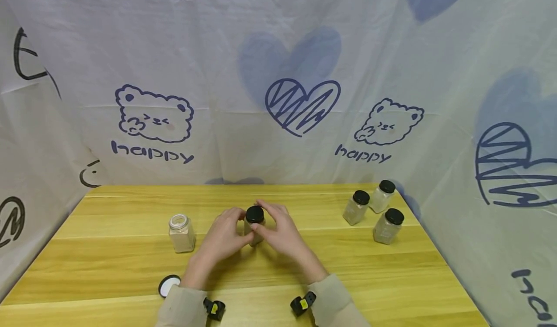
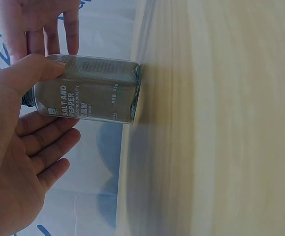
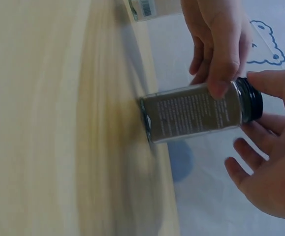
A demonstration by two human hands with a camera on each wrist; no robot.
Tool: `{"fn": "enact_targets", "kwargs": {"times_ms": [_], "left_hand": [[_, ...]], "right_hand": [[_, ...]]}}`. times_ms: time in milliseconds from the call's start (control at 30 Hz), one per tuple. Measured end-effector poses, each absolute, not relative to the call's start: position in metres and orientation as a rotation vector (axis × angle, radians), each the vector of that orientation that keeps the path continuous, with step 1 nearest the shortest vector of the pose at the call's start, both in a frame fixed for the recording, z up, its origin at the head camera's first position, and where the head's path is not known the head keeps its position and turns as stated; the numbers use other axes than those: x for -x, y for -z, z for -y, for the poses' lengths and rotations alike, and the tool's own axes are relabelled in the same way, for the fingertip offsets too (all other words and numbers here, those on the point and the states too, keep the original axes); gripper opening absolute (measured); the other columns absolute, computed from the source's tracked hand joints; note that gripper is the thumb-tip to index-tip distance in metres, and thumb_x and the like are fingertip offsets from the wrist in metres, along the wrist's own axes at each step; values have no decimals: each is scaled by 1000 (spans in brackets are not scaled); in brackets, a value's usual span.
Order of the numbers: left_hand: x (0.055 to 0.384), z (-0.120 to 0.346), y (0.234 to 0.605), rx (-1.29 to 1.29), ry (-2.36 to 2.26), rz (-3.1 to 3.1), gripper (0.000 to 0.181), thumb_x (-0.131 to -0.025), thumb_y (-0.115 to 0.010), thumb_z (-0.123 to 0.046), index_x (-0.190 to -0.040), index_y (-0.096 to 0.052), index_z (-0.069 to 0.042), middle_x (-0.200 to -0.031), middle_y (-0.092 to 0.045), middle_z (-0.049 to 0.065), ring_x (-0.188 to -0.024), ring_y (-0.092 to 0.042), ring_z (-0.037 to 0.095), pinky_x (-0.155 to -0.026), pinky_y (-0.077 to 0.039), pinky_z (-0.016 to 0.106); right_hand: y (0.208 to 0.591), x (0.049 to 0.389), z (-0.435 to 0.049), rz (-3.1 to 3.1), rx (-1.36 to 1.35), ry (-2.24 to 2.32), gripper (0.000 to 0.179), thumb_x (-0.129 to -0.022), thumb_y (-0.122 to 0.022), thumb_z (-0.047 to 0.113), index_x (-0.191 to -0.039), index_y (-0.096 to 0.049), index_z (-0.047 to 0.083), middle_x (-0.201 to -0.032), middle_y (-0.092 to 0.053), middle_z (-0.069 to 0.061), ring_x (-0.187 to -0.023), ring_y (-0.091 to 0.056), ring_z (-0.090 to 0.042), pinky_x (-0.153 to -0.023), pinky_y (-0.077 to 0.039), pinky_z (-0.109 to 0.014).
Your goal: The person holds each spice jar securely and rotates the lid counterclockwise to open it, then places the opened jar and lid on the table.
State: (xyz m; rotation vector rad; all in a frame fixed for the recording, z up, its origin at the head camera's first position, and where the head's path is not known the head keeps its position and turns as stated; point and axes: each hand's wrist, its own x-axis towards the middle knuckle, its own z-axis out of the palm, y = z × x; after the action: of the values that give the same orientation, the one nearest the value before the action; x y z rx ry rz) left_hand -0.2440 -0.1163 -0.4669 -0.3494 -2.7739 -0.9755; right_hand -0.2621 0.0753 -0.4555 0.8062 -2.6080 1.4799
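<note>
A square glass jar [image 2: 95, 93] labelled "SALT AND PEPPER", with grey-brown powder inside, stands upright between the two hands, its base right at the tabletop. The left hand [image 1: 224, 235] grips the jar's body just below the neck, thumb on one side and fingers on the other. On the jar's black lid [image 3: 253, 100] the right hand [image 1: 282, 230] has thumb and fingertips pinched at opposite sides, its other fingers loosely bent. To the left, a second glass jar [image 1: 182, 235] stands uncapped, filled with pale powder. A black-rimmed lid [image 1: 168, 285] lies white inside up beside the left sleeve.
Toward the back right of the wooden table [image 1: 278, 305] are three more capped jars, one at the front [image 1: 387, 228], one at the left [image 1: 356, 209] and one behind [image 1: 381, 198]. A white printed cloth [image 1: 226, 75] hangs along the table's back and sides.
</note>
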Motion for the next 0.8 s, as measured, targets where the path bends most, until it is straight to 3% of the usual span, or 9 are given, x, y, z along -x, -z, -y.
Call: {"fn": "enact_targets", "kwargs": {"times_ms": [300, 800], "left_hand": [[244, 116, 467, 344, 974, 2779, 46, -86, -84, -30, -119, -67, -4, -119, -69, 12, -115, -62, 33, -101, -52, 51], [245, 116, 467, 346, 973, 2777, 45, -86, -85, -31, -118, -67, -3, -116, -69, 11, -112, -62, 32, -99, -52, 50]], "right_hand": [[461, 258, -66, 2521, -609, -1507, 55, -93, -80, 28, -141, -61, 11, -139, -61, -7, -132, -49, -30, -109, -44, -54], [461, 260, -68, 2525, -752, -1431, 48, -98, -74, 22, -141, -62, 6, -141, -61, -12, -130, -49, -33, -108, -45, -56]]}}
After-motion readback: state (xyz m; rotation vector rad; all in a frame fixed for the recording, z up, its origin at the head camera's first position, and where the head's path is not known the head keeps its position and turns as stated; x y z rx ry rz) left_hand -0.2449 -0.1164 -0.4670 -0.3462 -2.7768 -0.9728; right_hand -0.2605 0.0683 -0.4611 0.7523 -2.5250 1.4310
